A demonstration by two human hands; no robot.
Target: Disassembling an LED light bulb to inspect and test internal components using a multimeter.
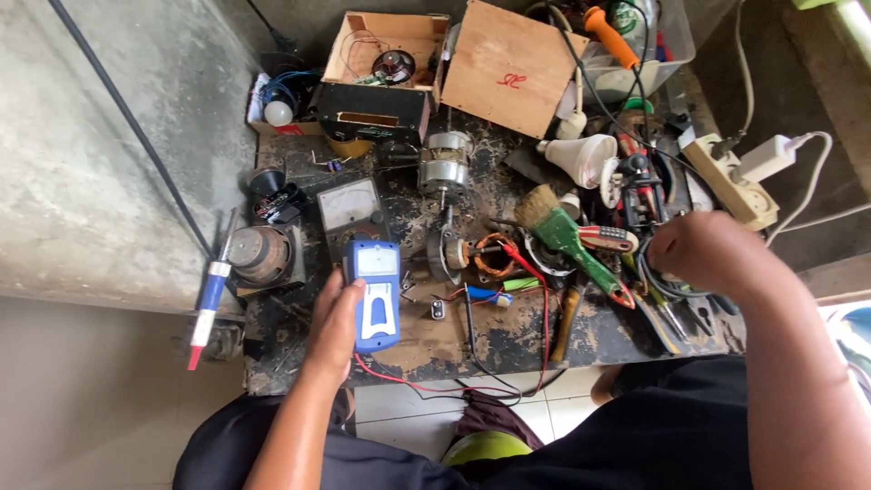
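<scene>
My left hand (332, 328) rests on the left side of a blue and white handheld meter (376, 292), thumb against its edge, near the front of a worn dark workbench (426, 340). Red and black test leads (472, 386) run from the meter over the bench's front edge. My right hand (706, 254) hovers fisted over a heap of tools at the right; what it grips is hidden. A copper-wound motor stator (493, 255) lies at the centre, beside a green-handled brush (560, 231).
An analogue meter (350, 209) and a small motor (444, 163) lie behind the blue meter. A wooden box (386, 50) and plywood board (506, 68) stand at the back. A power strip (737, 186) sits far right, a speaker (261, 256) at the left edge.
</scene>
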